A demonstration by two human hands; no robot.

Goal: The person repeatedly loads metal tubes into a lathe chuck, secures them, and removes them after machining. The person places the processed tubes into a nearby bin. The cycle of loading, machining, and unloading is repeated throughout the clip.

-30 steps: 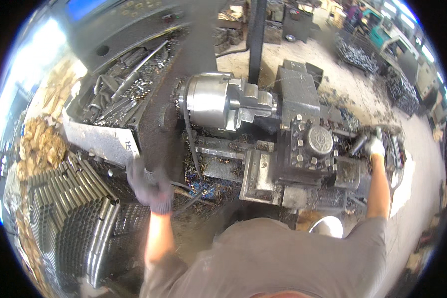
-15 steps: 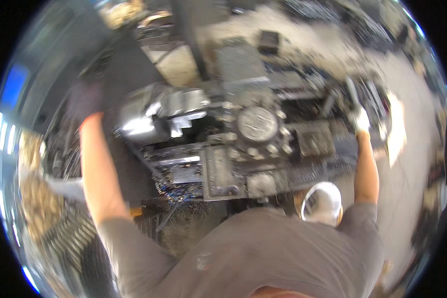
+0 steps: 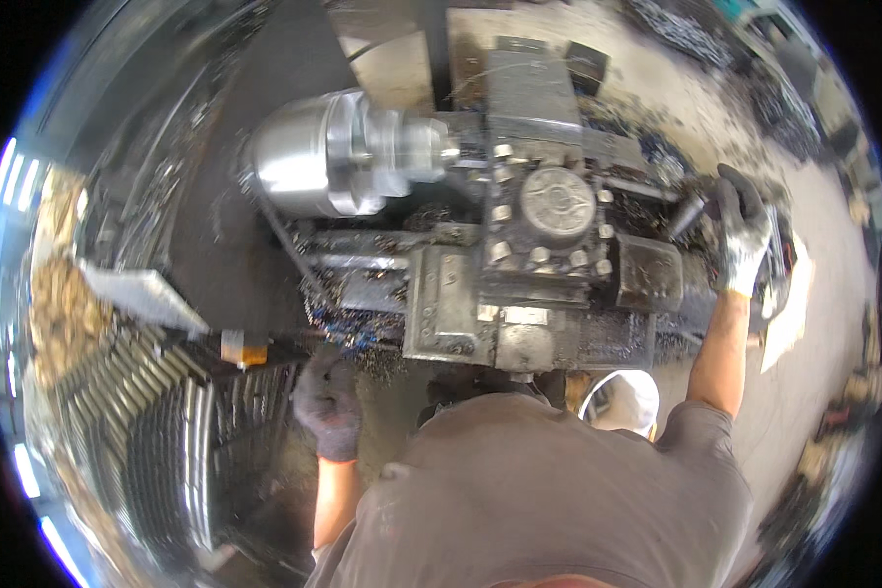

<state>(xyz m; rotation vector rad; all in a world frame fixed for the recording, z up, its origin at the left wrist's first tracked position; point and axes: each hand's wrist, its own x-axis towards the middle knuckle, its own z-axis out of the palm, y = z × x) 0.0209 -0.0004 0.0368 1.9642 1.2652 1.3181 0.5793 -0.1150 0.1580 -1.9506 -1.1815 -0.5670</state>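
A lathe fills the middle of the view. Its shiny chuck (image 3: pixel 304 162) grips a stepped metal workpiece (image 3: pixel 402 152), smeared as though turning. To the right, the tool post (image 3: pixel 557 203) has a round top ringed by square-headed bolts. My left hand (image 3: pixel 329 407), in a dark grey glove with a red cuff, hangs below the chips at the machine's near side; its fingertips are too unclear to read. Far right, my right hand (image 3: pixel 743 235) wears a white glove with blackened fingers. Its fingers stretch out apart over the dark tailstock end, beside a metal cylinder (image 3: pixel 686 216).
Long metal bars or plates (image 3: pixel 196 441) stand stacked at lower left, below a pale panel (image 3: pixel 147 294). A white bucket (image 3: pixel 622 402) sits close to my body. Metal chips (image 3: pixel 363 328) cover the lathe bed. More swarf (image 3: pixel 681 34) is heaped at the far right.
My left hand has come down from beside the headstock to the lathe's near side. My right hand remains by the tailstock, its fingers stretched. The chuck jaws, distinct before, now look smeared.
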